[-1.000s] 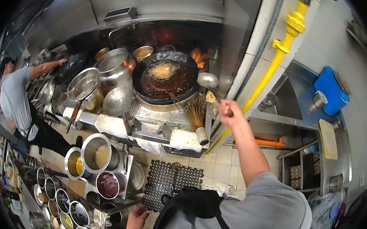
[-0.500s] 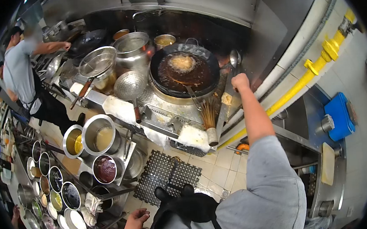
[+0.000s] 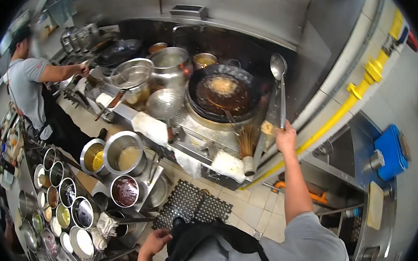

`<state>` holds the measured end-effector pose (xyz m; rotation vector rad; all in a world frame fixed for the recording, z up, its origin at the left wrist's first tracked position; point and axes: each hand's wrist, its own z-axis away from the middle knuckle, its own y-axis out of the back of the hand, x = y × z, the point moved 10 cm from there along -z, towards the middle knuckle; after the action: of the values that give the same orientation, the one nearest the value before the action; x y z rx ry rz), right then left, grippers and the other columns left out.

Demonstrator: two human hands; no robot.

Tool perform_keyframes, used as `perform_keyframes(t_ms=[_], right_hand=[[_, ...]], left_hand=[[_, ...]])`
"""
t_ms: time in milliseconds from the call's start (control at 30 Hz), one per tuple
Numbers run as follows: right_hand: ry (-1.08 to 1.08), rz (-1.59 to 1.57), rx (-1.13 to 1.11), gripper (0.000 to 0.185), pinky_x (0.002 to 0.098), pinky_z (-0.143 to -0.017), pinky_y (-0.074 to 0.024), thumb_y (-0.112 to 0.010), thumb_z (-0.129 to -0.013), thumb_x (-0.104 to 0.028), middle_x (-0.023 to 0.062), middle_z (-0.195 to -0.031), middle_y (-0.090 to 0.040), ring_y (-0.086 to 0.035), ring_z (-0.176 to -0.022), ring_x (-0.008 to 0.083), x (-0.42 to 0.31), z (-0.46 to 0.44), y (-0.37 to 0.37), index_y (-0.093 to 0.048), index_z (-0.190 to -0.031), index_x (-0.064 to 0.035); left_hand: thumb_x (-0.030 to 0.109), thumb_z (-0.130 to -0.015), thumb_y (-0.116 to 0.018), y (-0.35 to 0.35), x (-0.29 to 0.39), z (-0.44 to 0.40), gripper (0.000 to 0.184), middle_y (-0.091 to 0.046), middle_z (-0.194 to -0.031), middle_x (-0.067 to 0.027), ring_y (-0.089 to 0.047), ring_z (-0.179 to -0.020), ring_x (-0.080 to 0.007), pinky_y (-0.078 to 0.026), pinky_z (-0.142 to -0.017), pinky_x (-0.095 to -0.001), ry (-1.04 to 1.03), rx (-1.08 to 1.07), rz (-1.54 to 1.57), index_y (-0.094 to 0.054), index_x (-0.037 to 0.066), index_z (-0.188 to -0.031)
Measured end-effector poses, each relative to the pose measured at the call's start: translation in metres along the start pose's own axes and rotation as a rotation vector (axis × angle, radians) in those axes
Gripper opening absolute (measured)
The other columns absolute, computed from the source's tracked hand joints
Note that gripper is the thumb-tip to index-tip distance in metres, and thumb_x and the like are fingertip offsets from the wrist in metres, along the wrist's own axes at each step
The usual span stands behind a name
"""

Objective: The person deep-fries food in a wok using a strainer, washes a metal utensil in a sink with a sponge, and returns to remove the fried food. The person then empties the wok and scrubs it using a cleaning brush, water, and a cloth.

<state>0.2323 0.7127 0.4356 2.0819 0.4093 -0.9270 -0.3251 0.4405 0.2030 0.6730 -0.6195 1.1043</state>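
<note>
My right hand is closed around the long handle of a metal ladle, which points up and away from me, its bowl raised to the right of the wok. The dark wok on the burner holds dark oil, with a golden, bubbling piece of food in it. Low in front of my body, my left hand hangs with its fingers loosely bent and apart, nothing in it. Left of the wok rests a perforated skimmer, and a bamboo brush stands at the stove's front.
A large metal pot and a strainer stand left of the wok. To my left, a sauce pot and several containers fill a steel rack. A co-worker stands at another wok. A yellow pipe runs along the right wall.
My right hand has drawn back toward me and lifted the ladle off the stove's right side. My view has shifted, so the stove appears further right. The left hand stays low.
</note>
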Motion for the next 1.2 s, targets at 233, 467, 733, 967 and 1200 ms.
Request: perform_keyframes(t_ms=[233,467,733,967,1200], right_hand=[[-0.444,-0.674,-0.507,0.016,0.0254,-0.032,-0.0334,-0.056,-0.086,-0.007,-0.0009,-0.058,-0.045,-0.040,-0.039,0.0087,-0.136,0.043,-0.207,-0.045,-0.096,-0.0141],[-0.353,-0.085,-0.457,0.029,0.0443,-0.075,-0.0496,-0.054,-0.074,-0.013,0.0265,-0.089,-0.064,-0.063,-0.085,0.0412,-0.159,0.111,-0.481,-0.059,-0.098,0.0012],[0.123,-0.132,-0.655,0.042,0.0418,-0.081,-0.0462,-0.053,-0.089,-0.026,0.0216,-0.103,-0.058,-0.055,-0.097,0.0376,-0.246,0.146,-0.425,-0.051,-0.120,0.0019],[-0.126,1.132,-0.103,0.063,0.0394,-0.086,-0.0457,-0.064,-0.070,-0.027,0.0150,-0.095,-0.064,-0.060,-0.088,0.0325,-0.009,0.120,-0.137,-0.049,-0.123,0.0050],[-0.246,0.818,-0.803,0.059,0.0394,-0.087,-0.0488,-0.058,-0.071,-0.018,0.0185,-0.112,-0.062,-0.060,-0.103,0.0332,0.011,0.085,-0.105,-0.048,-0.128,-0.0047]], left_hand=[[0.029,-0.090,-0.057,0.023,0.130,-0.136,0.037,-0.061,-0.082,-0.0061,-0.057,-0.073,-0.0133,-0.047,-0.067,-0.0286,-0.348,-0.028,0.076,-0.056,-0.004,-0.108],[0.057,-0.091,-0.037,0.026,0.239,-0.318,0.065,-0.059,-0.108,-0.0165,-0.057,-0.099,-0.0317,-0.044,-0.092,-0.0446,0.036,-0.519,1.428,-0.047,-0.003,-0.117],[0.074,-0.084,-0.027,0.128,0.203,-0.323,0.081,-0.058,-0.086,-0.0132,-0.058,-0.076,-0.0262,-0.048,-0.074,-0.0415,0.130,-0.245,1.037,-0.050,0.000,-0.105],[0.066,-0.087,-0.036,0.157,0.207,-0.337,0.060,-0.052,-0.058,-0.0028,-0.054,-0.057,-0.0214,-0.048,-0.062,-0.0374,0.097,-0.149,0.984,-0.052,0.008,-0.078],[0.056,-0.090,-0.043,0.187,0.146,-0.272,0.050,-0.056,-0.076,-0.0052,-0.057,-0.067,-0.0216,-0.048,-0.067,-0.0360,0.022,0.214,0.953,-0.051,0.006,-0.093]])
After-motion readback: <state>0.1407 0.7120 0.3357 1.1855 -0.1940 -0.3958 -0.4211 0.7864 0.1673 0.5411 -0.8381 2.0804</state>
